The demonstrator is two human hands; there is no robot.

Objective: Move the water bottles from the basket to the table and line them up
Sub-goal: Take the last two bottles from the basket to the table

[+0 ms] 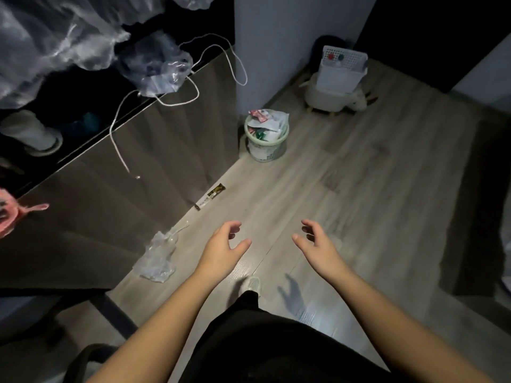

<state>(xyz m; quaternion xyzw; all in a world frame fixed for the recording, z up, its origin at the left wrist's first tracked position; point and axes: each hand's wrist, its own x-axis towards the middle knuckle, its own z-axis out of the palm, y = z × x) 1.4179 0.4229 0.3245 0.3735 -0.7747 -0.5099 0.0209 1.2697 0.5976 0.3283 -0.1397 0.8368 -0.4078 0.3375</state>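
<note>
A white slatted basket (343, 68) stands on the floor in the far corner, and red and green bottle caps (335, 57) show at its top. My left hand (221, 248) and my right hand (318, 248) hang side by side over the wooden floor, well short of the basket. Both have loosely curled fingers and hold nothing. The dark table top (36, 92) runs along the left side, above a grey-brown panel.
A pale green waste bin (266, 136) full of rubbish stands by the wall corner. A crumpled clear plastic bag (157, 258) and a small wrapper (210, 196) lie on the floor. Plastic bags and a white cord (121, 134) hang off the table. My foot (250, 284) is below my hands.
</note>
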